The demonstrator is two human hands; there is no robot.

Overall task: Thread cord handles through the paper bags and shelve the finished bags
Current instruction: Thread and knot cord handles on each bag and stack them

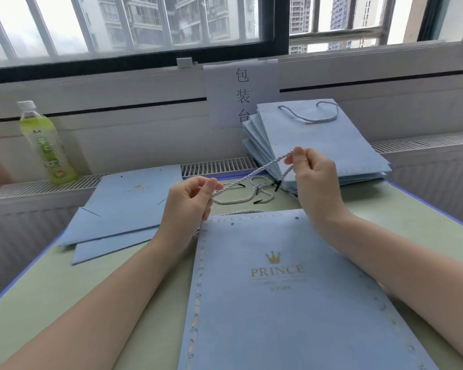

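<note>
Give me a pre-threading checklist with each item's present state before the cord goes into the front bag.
1. White twisted cord held by both hands: ok; left hand and right hand each pinch it.
2. Flat light-blue PRINCE paper bag lies in front on the table: ok.
3. Punched holes near its top edge visible: ok.
4. Cord tip free and aimed at a hole: not ok; it is held above the bag.
5. Spare white cords with black tips separate: cannot tell.
</note>
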